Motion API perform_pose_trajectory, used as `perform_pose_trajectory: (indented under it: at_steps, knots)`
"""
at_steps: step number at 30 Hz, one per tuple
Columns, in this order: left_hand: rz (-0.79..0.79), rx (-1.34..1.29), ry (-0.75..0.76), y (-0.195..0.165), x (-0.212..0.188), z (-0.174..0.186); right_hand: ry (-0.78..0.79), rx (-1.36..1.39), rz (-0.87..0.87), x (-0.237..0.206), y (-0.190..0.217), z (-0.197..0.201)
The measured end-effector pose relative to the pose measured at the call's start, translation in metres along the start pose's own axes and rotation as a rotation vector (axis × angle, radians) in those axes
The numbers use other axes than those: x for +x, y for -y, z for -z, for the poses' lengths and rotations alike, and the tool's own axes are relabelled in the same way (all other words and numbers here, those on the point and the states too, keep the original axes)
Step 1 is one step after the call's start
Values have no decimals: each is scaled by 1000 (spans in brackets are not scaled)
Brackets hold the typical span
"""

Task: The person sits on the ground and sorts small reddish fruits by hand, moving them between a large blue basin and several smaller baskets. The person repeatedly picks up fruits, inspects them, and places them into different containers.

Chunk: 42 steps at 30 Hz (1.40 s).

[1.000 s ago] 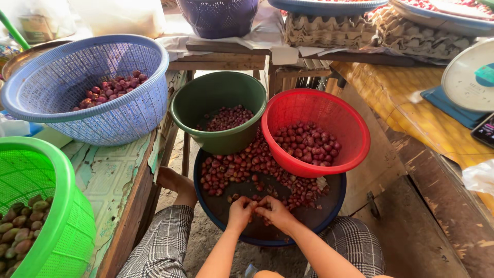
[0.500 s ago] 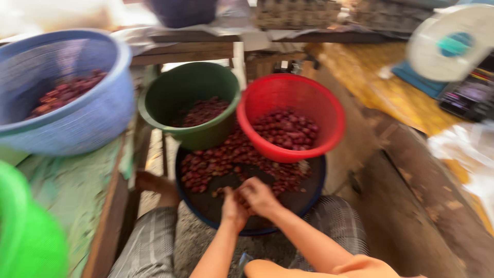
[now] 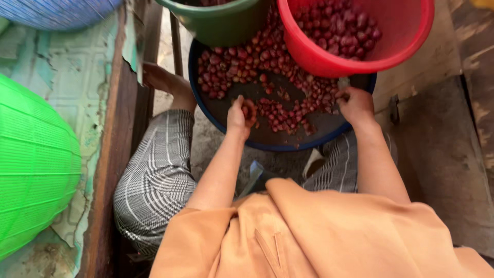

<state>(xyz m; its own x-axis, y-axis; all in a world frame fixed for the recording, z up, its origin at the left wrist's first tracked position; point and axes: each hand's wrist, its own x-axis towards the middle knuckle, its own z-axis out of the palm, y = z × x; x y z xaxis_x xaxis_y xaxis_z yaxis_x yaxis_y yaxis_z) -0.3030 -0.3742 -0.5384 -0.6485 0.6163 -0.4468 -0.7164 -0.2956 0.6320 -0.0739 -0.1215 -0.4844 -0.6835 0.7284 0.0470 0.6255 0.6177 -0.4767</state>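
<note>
Your left hand (image 3: 241, 114) is curling partly closed around a few small red shallots (image 3: 267, 77) near the centre of the frame, while your right hand (image 3: 355, 103) is resting on the pile at the right rim of the dark blue basin (image 3: 288, 144) — whether its fingers are gripping anything, I cannot tell. The shallots are lying loose across that basin, and the red bowl (image 3: 360, 56) and green bowl (image 3: 226, 25) are overhanging its upper edge in the top of the frame, so you are risking a tipped bowl — a knock from either wrist could spill it.
</note>
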Motion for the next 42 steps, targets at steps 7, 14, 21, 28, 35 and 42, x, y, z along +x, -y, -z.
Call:
perform_pose_trajectory:
  at_steps: [7, 14, 21, 28, 35, 42]
  knots:
    - [25, 171, -22, 12, 7, 10, 16, -86, 177, 8, 29, -31]
    - [-36, 366, -35, 21, 13, 15, 138, -206, 64, 15, 57, -41]
    - [-410, 753, 145, 37, 9, 4, 5, -205, 186, 6, 33, -41]
    - [-829, 1720, 293, 73, -11, 1, 85, 84, 368, 4, 43, -49]
    - [-767, 1686, 282, 55, -11, -17, 121, -147, 387, 1, 89, -48]
    - [-734, 1272, 225, 36, -21, -39, 93, -79, 240, -3, 105, -38]
